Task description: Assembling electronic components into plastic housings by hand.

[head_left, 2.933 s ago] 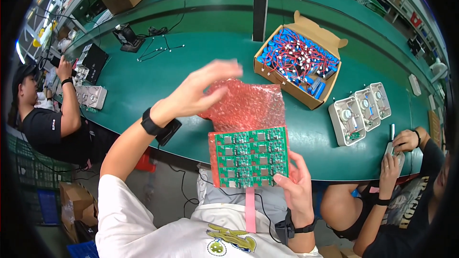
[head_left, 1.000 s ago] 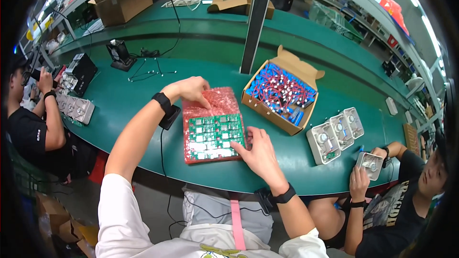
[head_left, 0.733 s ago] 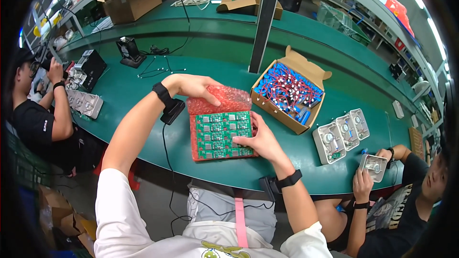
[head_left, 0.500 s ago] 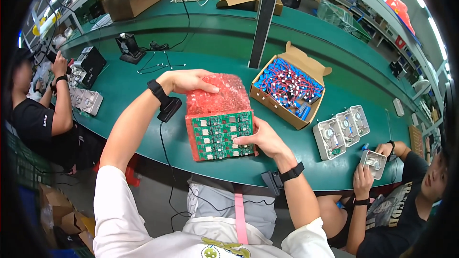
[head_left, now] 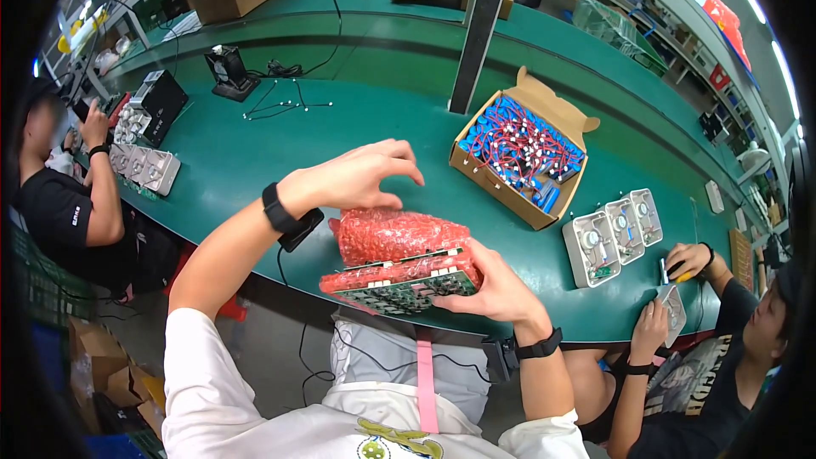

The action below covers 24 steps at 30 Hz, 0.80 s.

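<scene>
My right hand (head_left: 500, 287) grips a stack of green circuit boards (head_left: 395, 296) at its right end, thumb along the near face. The stack is tilted, so its edge faces up. Red bubble wrap (head_left: 399, 236) bulges along the far side of the boards, and more of it runs between the layers. My left hand (head_left: 361, 175) hovers just over the wrap's upper left, fingers curved and apart, with nothing in them; whether a fingertip brushes the wrap I cannot tell.
An open cardboard box (head_left: 510, 191) of blue cells with red leads stands right of centre. Grey housings (head_left: 592, 248) sit beyond it. At right a co-worker's hands (head_left: 654, 323) hold a housing; another person (head_left: 64, 195) works at left. A metal post (head_left: 481, 42) rises behind; black cables (head_left: 285, 98) lie far left.
My left hand has let go of the bubble wrap and opened above it. The board stack has tipped from face-on to edge-up and come lower, still in my right hand.
</scene>
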### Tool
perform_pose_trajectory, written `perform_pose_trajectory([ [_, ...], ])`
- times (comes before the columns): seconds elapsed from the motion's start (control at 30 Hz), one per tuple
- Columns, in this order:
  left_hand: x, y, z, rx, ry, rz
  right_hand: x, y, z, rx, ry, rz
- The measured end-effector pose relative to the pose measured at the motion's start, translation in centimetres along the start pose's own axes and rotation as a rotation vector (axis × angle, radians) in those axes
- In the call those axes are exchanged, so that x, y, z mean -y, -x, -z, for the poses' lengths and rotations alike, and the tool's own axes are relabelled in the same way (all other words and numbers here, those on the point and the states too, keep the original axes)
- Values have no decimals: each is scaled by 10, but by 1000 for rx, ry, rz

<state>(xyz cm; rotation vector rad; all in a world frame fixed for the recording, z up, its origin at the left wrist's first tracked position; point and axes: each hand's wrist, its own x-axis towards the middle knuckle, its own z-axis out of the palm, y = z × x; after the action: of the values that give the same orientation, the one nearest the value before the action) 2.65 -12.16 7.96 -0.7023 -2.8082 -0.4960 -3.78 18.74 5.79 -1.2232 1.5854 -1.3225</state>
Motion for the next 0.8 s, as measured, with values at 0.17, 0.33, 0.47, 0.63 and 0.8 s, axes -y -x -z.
perform_pose_trajectory([
  [0.17,-32,4,35,63,467,-92,-7,13,9,-56,-106,-51],
  [0.33,-60,19,26,134,582,123,-5,16,9,-115,-183,-18],
  [0.47,-52,28,28,180,563,199,2,19,13,-153,-167,-8],
  [0.63,-42,36,45,329,612,365,-3,26,16,-195,-210,-54],
  [0.8,-42,35,41,163,715,226,-4,26,15,-205,-202,-65],
])
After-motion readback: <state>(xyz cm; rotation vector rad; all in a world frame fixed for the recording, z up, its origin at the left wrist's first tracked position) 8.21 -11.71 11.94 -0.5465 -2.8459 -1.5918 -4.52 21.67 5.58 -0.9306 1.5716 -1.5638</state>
